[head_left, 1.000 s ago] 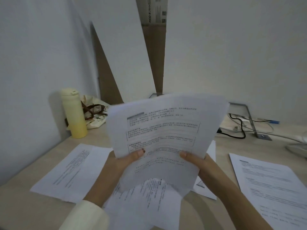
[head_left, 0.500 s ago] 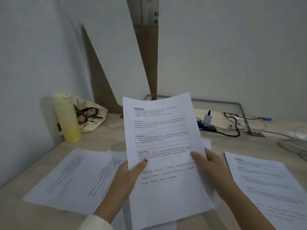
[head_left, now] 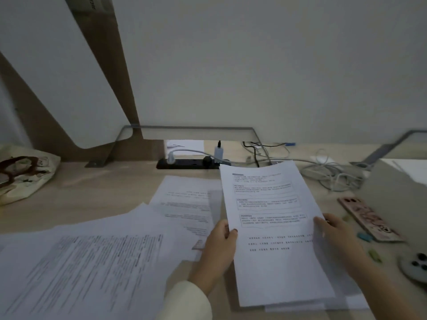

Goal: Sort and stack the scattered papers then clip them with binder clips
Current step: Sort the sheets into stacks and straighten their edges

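Note:
A printed sheet [head_left: 272,227] is held low over the right side of the desk, above further sheets whose edges show under its lower end. My left hand [head_left: 221,239] pinches its left edge, thumb on top. My right hand [head_left: 332,236] grips its right edge. Several loose printed papers [head_left: 92,262] lie overlapping on the left of the desk, and one more sheet [head_left: 187,199] lies upside down behind them. Small coloured clips, a blue clip [head_left: 365,236] and a yellow-green clip [head_left: 374,255], lie to the right of my right hand.
A phone in a patterned case [head_left: 367,218] lies at the right, with a round grey device [head_left: 416,266] near it. A black power strip [head_left: 187,163] and tangled white cables [head_left: 332,176] run along the back. A cloth bag [head_left: 23,174] sits far left.
The view has swung right and downward. The held sheet has come down from upright in front of me to low over the right-hand papers; both hands still hold its edges.

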Demonstrator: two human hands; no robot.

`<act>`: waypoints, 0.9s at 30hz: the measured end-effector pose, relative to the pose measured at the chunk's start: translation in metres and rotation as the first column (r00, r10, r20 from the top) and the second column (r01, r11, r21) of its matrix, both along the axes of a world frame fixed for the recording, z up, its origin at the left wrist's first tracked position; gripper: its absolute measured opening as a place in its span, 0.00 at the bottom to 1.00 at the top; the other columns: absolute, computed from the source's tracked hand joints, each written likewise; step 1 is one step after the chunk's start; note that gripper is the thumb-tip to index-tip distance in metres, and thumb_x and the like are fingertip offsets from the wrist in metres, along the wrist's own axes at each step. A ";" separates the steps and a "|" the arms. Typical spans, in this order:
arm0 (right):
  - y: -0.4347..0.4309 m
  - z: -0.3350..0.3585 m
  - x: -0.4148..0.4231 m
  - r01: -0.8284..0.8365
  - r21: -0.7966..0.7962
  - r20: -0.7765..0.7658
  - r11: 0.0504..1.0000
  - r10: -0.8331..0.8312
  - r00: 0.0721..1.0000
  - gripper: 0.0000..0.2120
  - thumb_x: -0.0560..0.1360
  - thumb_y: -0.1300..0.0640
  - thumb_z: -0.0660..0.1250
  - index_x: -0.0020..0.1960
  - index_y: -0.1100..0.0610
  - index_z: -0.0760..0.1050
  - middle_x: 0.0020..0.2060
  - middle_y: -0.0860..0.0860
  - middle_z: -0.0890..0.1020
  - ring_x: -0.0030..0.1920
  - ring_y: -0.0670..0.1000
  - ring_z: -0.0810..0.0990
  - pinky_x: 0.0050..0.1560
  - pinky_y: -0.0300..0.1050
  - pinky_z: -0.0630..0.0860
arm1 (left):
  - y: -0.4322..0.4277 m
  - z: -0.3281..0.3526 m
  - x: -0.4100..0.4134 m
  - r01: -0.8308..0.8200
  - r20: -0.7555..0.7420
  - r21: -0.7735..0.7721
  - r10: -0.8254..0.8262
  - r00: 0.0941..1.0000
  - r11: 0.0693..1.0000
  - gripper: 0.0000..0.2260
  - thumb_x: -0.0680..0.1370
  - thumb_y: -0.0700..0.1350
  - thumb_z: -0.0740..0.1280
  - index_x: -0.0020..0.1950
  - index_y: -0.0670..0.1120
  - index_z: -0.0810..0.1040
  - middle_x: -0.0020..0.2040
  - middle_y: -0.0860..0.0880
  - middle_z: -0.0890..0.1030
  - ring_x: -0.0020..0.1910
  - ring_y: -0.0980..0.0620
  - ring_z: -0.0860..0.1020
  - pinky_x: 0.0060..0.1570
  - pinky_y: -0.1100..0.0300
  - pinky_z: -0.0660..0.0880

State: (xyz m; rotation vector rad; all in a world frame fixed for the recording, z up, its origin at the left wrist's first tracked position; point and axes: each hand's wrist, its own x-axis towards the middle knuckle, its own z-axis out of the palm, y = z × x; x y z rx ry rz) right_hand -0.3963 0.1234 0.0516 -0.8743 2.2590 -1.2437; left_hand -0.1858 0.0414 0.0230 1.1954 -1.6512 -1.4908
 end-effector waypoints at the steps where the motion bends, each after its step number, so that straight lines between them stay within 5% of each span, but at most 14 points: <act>1: 0.001 -0.003 -0.012 0.023 0.024 -0.007 0.999 -0.023 1.000 0.12 0.77 0.59 0.57 0.39 0.65 0.71 0.35 0.60 0.73 0.34 0.53 0.70 0.36 0.45 0.62 | 0.000 -0.005 -0.012 0.018 0.020 -0.001 -0.018 1.000 1.000 0.09 0.78 0.46 0.59 0.56 0.48 0.74 0.53 0.51 0.81 0.53 0.49 0.79 0.56 0.49 0.76; 5: 0.000 -0.021 -0.049 0.054 0.112 -0.071 0.992 -0.046 0.996 0.12 0.78 0.61 0.58 0.42 0.68 0.74 0.35 0.59 0.75 0.36 0.54 0.72 0.37 0.44 0.64 | 0.000 -0.027 -0.046 0.093 0.139 -0.026 -0.089 0.986 0.995 0.09 0.77 0.46 0.57 0.53 0.58 0.71 0.52 0.58 0.79 0.52 0.55 0.78 0.57 0.52 0.75; 11: 0.003 -0.047 -0.059 0.067 0.205 -0.141 0.976 -0.038 0.989 0.09 0.78 0.63 0.56 0.45 0.62 0.74 0.34 0.55 0.76 0.33 0.50 0.72 0.32 0.41 0.64 | 0.003 -0.045 -0.060 0.183 0.423 -0.174 -0.095 0.901 0.968 0.11 0.78 0.43 0.55 0.58 0.48 0.69 0.52 0.50 0.70 0.49 0.51 0.73 0.52 0.57 0.73; 17: 0.000 -0.049 -0.054 0.078 0.222 -0.163 0.972 -0.042 0.986 0.13 0.78 0.63 0.57 0.62 0.62 0.68 0.44 0.56 0.76 0.39 0.55 0.74 0.29 0.40 0.63 | 0.005 -0.043 -0.060 0.235 0.541 -0.200 -0.093 0.836 0.951 0.13 0.77 0.46 0.58 0.61 0.47 0.66 0.58 0.49 0.62 0.60 0.51 0.66 0.60 0.58 0.69; 20: 0.002 -0.042 -0.045 0.095 0.287 -0.294 0.953 -0.006 0.956 0.20 0.77 0.62 0.60 0.68 0.60 0.63 0.57 0.61 0.74 0.52 0.61 0.76 0.39 0.47 0.71 | 0.007 -0.036 -0.052 0.276 0.561 -0.156 -0.145 0.815 0.948 0.15 0.77 0.49 0.58 0.63 0.48 0.65 0.60 0.49 0.62 0.63 0.50 0.64 0.63 0.56 0.67; 23: -0.006 -0.030 -0.026 0.114 0.328 -0.598 0.938 0.113 0.794 0.20 0.76 0.59 0.62 0.67 0.59 0.66 0.66 0.61 0.68 0.65 0.61 0.67 0.58 0.53 0.70 | 0.006 -0.022 -0.031 0.257 0.507 -0.166 -0.141 0.850 0.952 0.20 0.77 0.50 0.59 0.68 0.46 0.61 0.64 0.50 0.61 0.67 0.51 0.61 0.66 0.58 0.62; 27: -0.042 -0.017 0.040 -0.210 0.231 -0.522 0.950 0.303 0.797 0.15 0.76 0.59 0.63 0.62 0.57 0.73 0.65 0.58 0.69 0.65 0.57 0.68 0.59 0.45 0.67 | -0.002 -0.010 0.026 0.078 0.414 -0.243 0.031 0.910 0.967 0.25 0.78 0.50 0.59 0.73 0.48 0.56 0.68 0.53 0.58 0.70 0.55 0.59 0.67 0.61 0.59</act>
